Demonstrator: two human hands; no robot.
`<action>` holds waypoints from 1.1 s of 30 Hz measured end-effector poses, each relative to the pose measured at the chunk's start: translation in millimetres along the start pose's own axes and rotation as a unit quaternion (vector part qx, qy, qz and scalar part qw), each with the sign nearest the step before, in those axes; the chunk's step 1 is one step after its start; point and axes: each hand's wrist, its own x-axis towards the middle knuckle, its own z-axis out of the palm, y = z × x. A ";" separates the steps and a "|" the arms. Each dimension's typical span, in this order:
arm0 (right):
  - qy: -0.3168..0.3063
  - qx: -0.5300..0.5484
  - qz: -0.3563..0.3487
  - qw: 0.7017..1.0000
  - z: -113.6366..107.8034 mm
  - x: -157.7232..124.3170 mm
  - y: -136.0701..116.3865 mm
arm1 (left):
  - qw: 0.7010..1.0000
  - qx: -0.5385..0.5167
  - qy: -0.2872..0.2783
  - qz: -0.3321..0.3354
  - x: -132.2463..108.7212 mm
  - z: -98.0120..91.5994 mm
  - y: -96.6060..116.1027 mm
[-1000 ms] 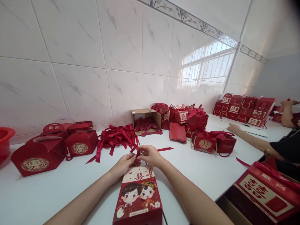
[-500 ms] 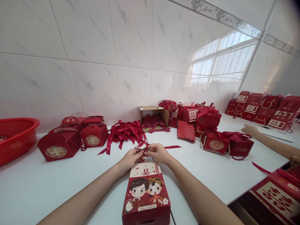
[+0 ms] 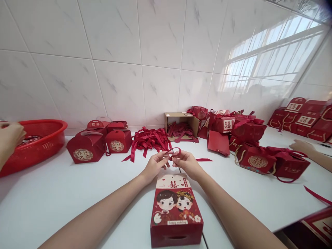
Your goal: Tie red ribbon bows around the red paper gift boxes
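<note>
1. White marbled tiles [image 3: 116, 90] line the wall behind a white worktop [image 3: 103, 193]; barred window light reflects on the right.
2. Left hand [image 3: 157, 165]: thumb and fingers drawn together, pinching a thin red ribbon [image 3: 177, 150] near its looped part.
3. Right hand [image 3: 187, 164]: fingers likewise closed to a pinch on that ribbon – the two sets of fingertips nearly meet, just above the worktop.
4. Between the forearms lies the wedding box [image 3: 177, 204], flat on the worktop, its cartoon couple facing up and a slot in its near end. It sits just on the near side of the hands; neither hand grips it.
5. Beyond the hands, a heap of ribbons [image 3: 150, 138] lies beside an open carton [image 3: 196, 128] holding more, darker strips. One loose strip [image 3: 204, 159] lies right of the hands.
6. Left of the heap stand red handled boxes [image 3: 86, 148]; farther left is a red basin [image 3: 52, 141], with another person's hand [image 3: 11, 138] at it – what it holds, I cannot tell.
7. Right of the carton, ribboned boxes [image 3: 249, 131] are piled up. Farther right stand more red boxes [image 3: 306, 119], with a co-worker's hand [image 3: 302, 147] resting near them.
</note>
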 end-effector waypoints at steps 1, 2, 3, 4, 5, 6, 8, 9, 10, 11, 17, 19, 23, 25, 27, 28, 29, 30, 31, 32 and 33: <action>0.000 0.011 0.010 1.000 0.2 -0.2 0.4 | 1.000 0.002 -0.005 0.004 -0.7 0.5 0.6; 0.001 0.020 0.021 1.000 0.2 -0.3 0.9 | 1.000 0.003 -0.008 0.006 -1.2 0.8 0.7; 0.003 0.027 0.032 0.999 0.0 -0.4 1.6 | 1.000 0.003 -0.009 0.009 -1.5 1.0 0.4; 0.007 0.033 0.044 0.998 -0.3 -0.5 2.2 | 1.000 0.004 -0.007 0.011 -1.5 0.9 -0.4; 0.012 0.036 0.055 0.998 -0.6 -0.5 2.8 | 1.000 0.004 -0.003 0.012 -1.4 0.7 -1.4; 0.018 0.039 0.065 0.997 -0.9 -0.6 3.2 | 1.000 0.003 0.002 0.012 -1.0 0.3 -2.7; 0.028 0.043 0.082 0.995 -1.1 -0.7 3.5 | 1.000 0.003 0.012 0.012 0.0 -0.6 -5.2; 0.032 0.044 0.088 0.995 -1.0 -0.9 3.4 | 1.000 0.002 0.016 0.011 0.5 -0.9 -6.2; 0.035 0.045 0.092 0.994 -0.9 -1.0 3.3 | 1.000 0.003 0.019 0.010 0.8 -1.2 -6.9; 0.035 0.047 0.094 0.994 -0.8 -1.2 3.1 | 1.000 0.003 0.021 0.009 0.9 -1.3 -7.3; 0.013 0.049 0.092 0.994 -2.3 -2.7 2.0 | 1.000 0.005 0.020 0.002 -0.3 -2.2 -5.2; 0.002 0.048 0.090 0.995 -2.4 -3.4 1.4 | 1.000 0.005 0.018 -0.001 -0.9 -2.5 -4.1; -0.012 0.048 0.082 0.995 -0.7 -4.7 0.9 | 1.000 0.003 0.006 -0.009 -2.0 -2.2 -2.9; -0.017 0.047 0.080 0.996 -0.1 -4.6 1.6 | 1.000 0.002 -0.001 -0.011 -2.4 -1.7 -2.8; -0.021 0.045 0.078 0.996 -0.3 -4.0 3.0 | 1.000 0.005 -0.002 -0.007 -2.6 -1.4 -2.8; -0.021 0.043 0.078 0.996 -0.6 -3.6 3.9 | 1.000 0.008 0.000 -0.005 -2.6 -1.3 -2.8; -0.020 0.042 0.079 0.996 -0.9 -3.1 4.8 | 1.000 0.011 0.003 -0.001 -2.7 -1.2 -2.9; -0.018 0.040 0.079 0.996 -1.0 -2.8 5.5 | 1.000 0.015 0.007 0.001 -2.9 -1.2 -2.8; -0.015 0.039 0.080 0.996 -0.9 -2.5 6.1 | 1.000 0.020 0.010 0.004 -3.0 -1.0 -2.7; -0.013 0.037 0.080 0.996 -0.5 -2.4 6.3 | 1.000 0.026 0.013 0.005 -3.1 -0.8 -2.6; -0.011 0.037 0.080 0.996 0.2 -2.4 6.1 | 0.999 0.032 0.015 0.006 -3.1 -0.5 -2.3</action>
